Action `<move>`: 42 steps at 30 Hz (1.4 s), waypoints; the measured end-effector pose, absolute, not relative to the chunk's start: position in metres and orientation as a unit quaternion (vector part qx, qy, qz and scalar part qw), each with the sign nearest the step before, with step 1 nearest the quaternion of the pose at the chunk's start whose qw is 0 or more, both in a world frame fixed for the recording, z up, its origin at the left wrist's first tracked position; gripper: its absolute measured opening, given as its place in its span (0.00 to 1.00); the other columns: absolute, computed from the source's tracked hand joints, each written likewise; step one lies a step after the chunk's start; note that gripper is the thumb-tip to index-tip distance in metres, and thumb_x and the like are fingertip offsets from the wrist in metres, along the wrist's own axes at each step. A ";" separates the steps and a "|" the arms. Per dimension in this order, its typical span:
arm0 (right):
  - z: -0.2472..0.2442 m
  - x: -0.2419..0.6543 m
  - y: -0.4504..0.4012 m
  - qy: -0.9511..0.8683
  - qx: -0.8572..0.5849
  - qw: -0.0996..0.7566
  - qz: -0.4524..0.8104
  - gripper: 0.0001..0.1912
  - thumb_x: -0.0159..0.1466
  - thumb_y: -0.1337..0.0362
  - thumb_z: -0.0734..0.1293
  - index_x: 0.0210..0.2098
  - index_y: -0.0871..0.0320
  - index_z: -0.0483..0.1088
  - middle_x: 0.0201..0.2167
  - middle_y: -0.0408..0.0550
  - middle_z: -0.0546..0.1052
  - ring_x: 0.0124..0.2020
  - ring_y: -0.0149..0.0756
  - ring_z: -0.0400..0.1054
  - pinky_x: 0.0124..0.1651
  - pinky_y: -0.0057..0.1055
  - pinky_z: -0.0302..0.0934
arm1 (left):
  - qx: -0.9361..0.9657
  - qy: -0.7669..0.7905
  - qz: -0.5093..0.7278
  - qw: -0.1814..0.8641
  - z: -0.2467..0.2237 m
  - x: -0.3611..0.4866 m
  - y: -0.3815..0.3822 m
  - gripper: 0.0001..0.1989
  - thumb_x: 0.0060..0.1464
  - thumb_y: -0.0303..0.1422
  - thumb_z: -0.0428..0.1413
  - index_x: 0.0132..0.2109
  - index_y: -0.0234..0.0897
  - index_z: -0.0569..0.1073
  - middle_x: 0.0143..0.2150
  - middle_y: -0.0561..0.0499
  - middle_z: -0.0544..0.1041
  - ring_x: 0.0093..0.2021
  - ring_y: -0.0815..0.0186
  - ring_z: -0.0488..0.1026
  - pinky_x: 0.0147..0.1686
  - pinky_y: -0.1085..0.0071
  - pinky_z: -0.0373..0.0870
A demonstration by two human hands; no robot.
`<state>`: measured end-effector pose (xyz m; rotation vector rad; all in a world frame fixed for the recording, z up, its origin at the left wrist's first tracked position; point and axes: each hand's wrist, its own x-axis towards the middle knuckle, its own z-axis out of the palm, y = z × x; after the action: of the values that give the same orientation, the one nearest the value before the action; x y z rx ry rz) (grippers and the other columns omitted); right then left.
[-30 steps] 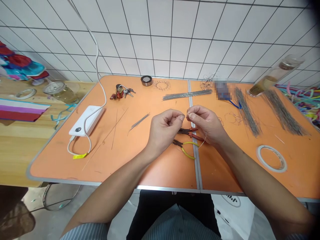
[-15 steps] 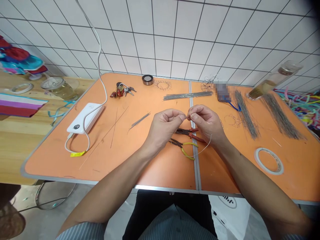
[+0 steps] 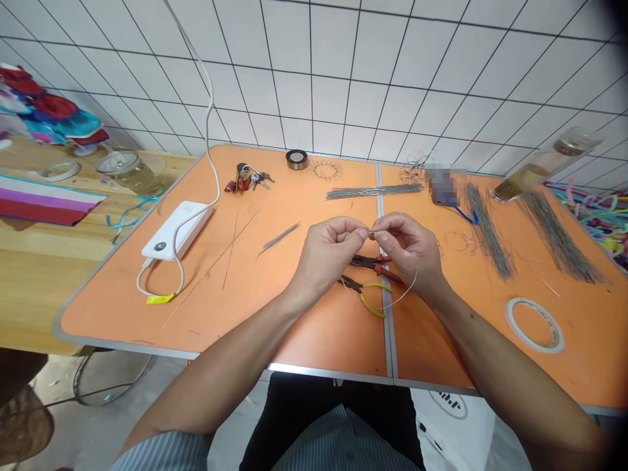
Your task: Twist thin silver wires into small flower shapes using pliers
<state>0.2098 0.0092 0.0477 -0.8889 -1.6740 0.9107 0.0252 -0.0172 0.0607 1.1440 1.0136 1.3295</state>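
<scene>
Fingertip to fingertip, my left hand (image 3: 330,255) and my right hand (image 3: 409,247) pinch a thin wire (image 3: 411,285) above the middle of the table. A pale length of it curves out below my right hand; the part between the fingertips is tiny and mostly covered. Under my hands lie red-handled pliers (image 3: 366,261), partly hidden, and yellow-handled pliers (image 3: 373,288). A bundle of straight wires (image 3: 375,191) lies beyond my hands. To the left is a smaller bunch of wires (image 3: 280,237).
The orange table (image 3: 118,307) bears a white power bank (image 3: 176,229) with a cable, keys (image 3: 252,178), black tape (image 3: 297,159), wire rings (image 3: 326,171), and a white tape roll (image 3: 534,325). More wire bundles (image 3: 490,232) and a glass bottle (image 3: 547,163) are at right. A seam (image 3: 387,340) divides the tabletop.
The whole view has shifted slightly, so things on the table appear a little further right. My hands keep their pinch on the wire, with fingertips slightly further apart.
</scene>
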 end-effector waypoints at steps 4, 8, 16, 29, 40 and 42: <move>0.047 0.210 0.008 -0.689 -0.381 0.495 0.367 0.19 0.72 0.43 0.76 0.40 0.52 0.78 0.38 0.47 0.79 0.40 0.40 0.75 0.40 0.36 0.75 | 0.481 0.430 0.556 0.524 0.063 0.025 -0.018 0.07 0.58 0.35 0.66 0.35 0.37 0.83 0.25 0.56 0.71 0.25 0.73 0.59 0.27 0.71 0.58; 0.048 0.211 0.006 -0.683 -0.400 0.494 0.359 0.19 0.71 0.42 0.75 0.39 0.51 0.78 0.40 0.49 0.79 0.43 0.43 0.75 0.38 0.37 0.75 | 0.483 0.441 0.551 0.519 0.064 0.025 -0.019 0.06 0.59 0.35 0.66 0.35 0.37 0.84 0.26 0.54 0.74 0.25 0.72 0.61 0.27 0.71 0.58; 0.047 0.213 0.006 -0.693 -0.401 0.486 0.350 0.16 0.72 0.45 0.75 0.40 0.50 0.78 0.40 0.49 0.79 0.42 0.43 0.75 0.37 0.37 0.75 | 0.486 0.446 0.545 0.517 0.064 0.025 -0.019 0.07 0.59 0.35 0.66 0.34 0.37 0.83 0.27 0.54 0.74 0.26 0.72 0.60 0.27 0.71 0.56; 0.057 0.218 0.009 -0.734 -0.412 0.447 0.303 0.07 0.70 0.58 0.73 0.36 0.52 0.77 0.35 0.47 0.80 0.37 0.41 0.73 0.35 0.36 0.71 | 0.539 0.411 0.507 0.532 0.058 0.025 -0.017 0.11 0.64 0.38 0.64 0.36 0.37 0.77 0.26 0.57 0.68 0.27 0.70 0.60 0.28 0.71 0.56; 0.059 0.222 0.007 -0.729 -0.409 0.438 0.332 0.06 0.71 0.58 0.74 0.38 0.52 0.78 0.37 0.48 0.81 0.39 0.42 0.75 0.38 0.38 0.75 | 0.497 0.379 0.497 0.602 0.046 0.026 -0.011 0.18 0.61 0.47 0.69 0.38 0.37 0.76 0.24 0.60 0.63 0.24 0.72 0.56 0.27 0.72 0.52; 0.058 0.223 0.006 -0.723 -0.412 0.436 0.343 0.07 0.72 0.57 0.74 0.38 0.52 0.78 0.37 0.48 0.80 0.38 0.41 0.74 0.34 0.37 0.74 | 0.497 0.374 0.496 0.606 0.046 0.027 -0.011 0.19 0.61 0.48 0.69 0.38 0.37 0.76 0.24 0.60 0.63 0.24 0.73 0.55 0.27 0.72 0.51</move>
<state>0.2228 0.0060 0.0581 -1.0261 -1.7990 0.8528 0.0268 -0.0111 0.0459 1.1486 0.8654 1.1483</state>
